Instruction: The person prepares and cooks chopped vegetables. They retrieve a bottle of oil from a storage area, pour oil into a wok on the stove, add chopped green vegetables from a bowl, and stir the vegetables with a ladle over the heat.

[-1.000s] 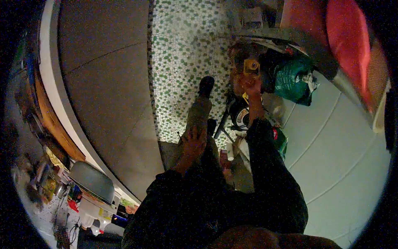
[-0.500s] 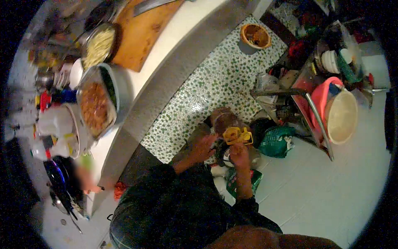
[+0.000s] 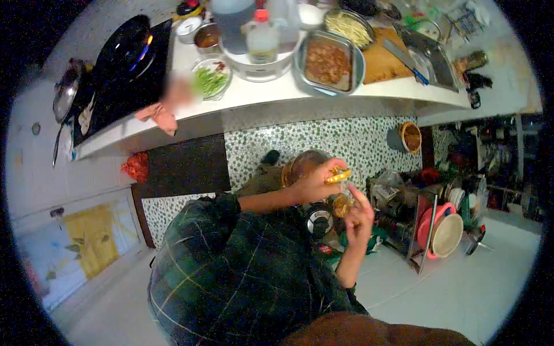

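Observation:
My left hand (image 3: pixel 323 180) is closed on a round yellow lid (image 3: pixel 337 176), gripped by its edge above my lap. Just below and to its right, my right hand (image 3: pixel 359 218) is curled at the side of a clear jar (image 3: pixel 341 204) with orange-brown contents. Its index finger points up toward the lid. The lid and the jar are apart. Behind my left hand is a brown, see-through rounded container (image 3: pixel 303 164). A black and white round object (image 3: pixel 319 220) lies under my left forearm.
A counter (image 3: pixel 265 102) runs across the top, bearing a tray of meat (image 3: pixel 329 62), a cutting board (image 3: pixel 378 63), a knife (image 3: pixel 404 56) and a plate of greens (image 3: pixel 211 82). At left is a lit stove (image 3: pixel 124 75). A rack (image 3: pixel 427 233) with basins (image 3: pixel 447 235) stands at right.
The view has swung toward the counter and stove. My left hand, earlier spread beside the yellow-topped jar, now grips the yellow lid. The lid has come away from the jar.

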{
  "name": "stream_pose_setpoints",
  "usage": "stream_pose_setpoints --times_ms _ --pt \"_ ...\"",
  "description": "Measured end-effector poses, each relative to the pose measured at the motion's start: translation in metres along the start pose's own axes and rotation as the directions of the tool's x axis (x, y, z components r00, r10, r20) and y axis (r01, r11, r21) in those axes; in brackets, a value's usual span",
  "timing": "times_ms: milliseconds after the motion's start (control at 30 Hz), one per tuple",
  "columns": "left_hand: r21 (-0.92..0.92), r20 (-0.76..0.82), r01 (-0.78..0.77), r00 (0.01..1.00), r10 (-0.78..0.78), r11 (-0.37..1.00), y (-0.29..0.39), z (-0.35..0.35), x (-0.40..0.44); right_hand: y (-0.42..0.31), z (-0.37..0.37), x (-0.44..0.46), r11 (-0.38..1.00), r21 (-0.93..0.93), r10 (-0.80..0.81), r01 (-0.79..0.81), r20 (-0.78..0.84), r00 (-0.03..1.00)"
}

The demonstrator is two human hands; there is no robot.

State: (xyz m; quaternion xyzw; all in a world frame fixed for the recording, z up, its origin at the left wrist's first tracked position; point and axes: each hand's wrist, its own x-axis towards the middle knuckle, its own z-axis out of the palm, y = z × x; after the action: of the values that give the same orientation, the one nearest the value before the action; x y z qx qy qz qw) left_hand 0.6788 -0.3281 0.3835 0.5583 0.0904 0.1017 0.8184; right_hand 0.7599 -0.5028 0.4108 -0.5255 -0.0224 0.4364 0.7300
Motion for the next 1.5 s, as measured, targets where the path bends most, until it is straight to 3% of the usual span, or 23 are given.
stream_pose_setpoints --times_ms 100,133,167,200,300,333,433,467,500,567,600,633,667,700,833,900,1033,1067,1167,1200,1333,1433,1500 --pt "-0.041 -0.007 -0.053 0.999 0.053 0.998 0.052 -0.012 -0.027 0.046 -0.021 0.011 0.997 -0.082 -0.039 0.005 -0.418 0.907" --pt "-0.01 0.029 -0.085 0.996 0.085 0.996 0.069 -0.017 -0.037 0.093 -0.071 0.012 0.981 0.125 0.178 -0.148 -0.279 0.944" --pt "0.038 0.038 -0.112 0.993 0.111 0.993 0.081 -0.02 -0.041 0.148 -0.117 0.037 0.904 0.143 0.424 -0.404 -0.17 0.889" --pt "0.014 0.037 -0.1 0.994 0.099 0.995 0.094 -0.028 -0.053 0.148 -0.027 0.026 0.959 0.055 0.284 -0.279 -0.205 0.936" --pt "-0.018 0.053 0.088 0.995 -0.087 0.996 0.164 -0.056 -0.084 0.193 0.053 0.056 0.873 0.253 0.457 -0.417 -0.123 0.881" --pt "0.016 0.067 -0.003 0.998 0.002 1.0 0.173 -0.067 -0.091 0.204 0.07 0.064 0.849 0.292 0.491 -0.44 -0.131 0.861" --pt "0.054 0.021 0.057 0.998 -0.058 0.997 0.205 -0.107 -0.108 0.229 0.108 0.08 0.809 0.356 0.56 -0.468 -0.227 0.797" --pt "0.012 -0.018 -0.082 0.996 0.083 0.997 0.207 -0.126 -0.107 0.239 0.119 0.082 0.806 0.365 0.57 -0.465 -0.272 0.775" --pt "-0.009 -0.01 -0.091 0.996 0.091 0.996 0.216 -0.14 -0.113 0.247 0.13 0.085 0.808 0.365 0.576 -0.463 -0.32 0.752" --pt "0.19 0.048 -0.048 0.998 0.04 0.981 0.237 -0.168 -0.121 0.258 0.152 0.088 0.812 0.35 0.576 -0.466 -0.362 0.732" --pt "0.292 0.012 -0.151 0.988 0.155 0.944 0.231 -0.189 -0.118 0.256 0.151 0.09 0.8 0.319 0.584 -0.508 -0.218 0.782" --pt "0.122 -0.04 -0.216 0.974 0.223 0.969 0.24 -0.203 -0.115 0.255 0.15 0.092 0.794 0.275 0.577 -0.541 -0.065 0.814" --pt "0.291 -0.084 -0.219 0.964 0.253 0.931 0.245 -0.223 -0.112 0.253 0.15 0.093 0.797 0.225 0.557 -0.561 0.086 0.826" --pt "0.445 -0.125 -0.2 0.951 0.281 0.873 0.247 -0.242 -0.109 0.218 0.21 0.075 0.885 0.039 0.462 -0.465 -0.202 0.863" --pt "0.631 -0.212 -0.2 0.885 0.414 0.75 0.231 -0.292 -0.089 0.198 0.266 0.062 0.901 0.062 0.433 -0.43 -0.203 0.878" --pt "0.728 -0.271 -0.252 0.748 0.606 0.637 0.216 -0.312 -0.073 0.192 0.284 0.061 0.924 0.061 0.382 -0.378 -0.191 0.904" --pt "0.644 -0.355 -0.28 0.715 0.602 0.712 0.206 -0.352 -0.047 0.182 0.315 0.061 0.92 -0.03 0.364 -0.391 -0.31 0.878" --pt "0.727 -0.322 -0.282 0.665 0.674 0.626 0.204 -0.362 -0.04 0.181 0.313 0.063 0.915 -0.003 0.379 -0.403 -0.333 0.863" --pt "0.656 -0.36 -0.327 0.656 0.663 0.68 0.206 -0.378 -0.033 0.174 0.315 0.064 0.918 -0.012 0.378 -0.398 -0.281 0.882" --pt "0.51 -0.375 -0.419 0.678 0.633 0.751 0.194 -0.384 -0.018 0.168 0.331 0.06 0.935 0.014 0.337 -0.354 -0.337 0.879" --pt "0.423 -0.394 -0.364 0.751 0.53 0.83 0.179 -0.403 -0.006 0.152 0.343 0.051 0.928 0.04 0.345 -0.371 -0.475 0.81" --pt "0.415 -0.405 -0.321 0.772 0.489 0.851 0.179 -0.41 -0.009 0.148 0.349 0.045 0.955 0.039 0.279 -0.294 -0.45 0.848" --pt "0.371 -0.402 -0.351 0.774 0.489 0.86 0.176 -0.412 -0.005 0.135 0.362 0.04 0.934 0.022 0.327 -0.356 -0.452 0.83"
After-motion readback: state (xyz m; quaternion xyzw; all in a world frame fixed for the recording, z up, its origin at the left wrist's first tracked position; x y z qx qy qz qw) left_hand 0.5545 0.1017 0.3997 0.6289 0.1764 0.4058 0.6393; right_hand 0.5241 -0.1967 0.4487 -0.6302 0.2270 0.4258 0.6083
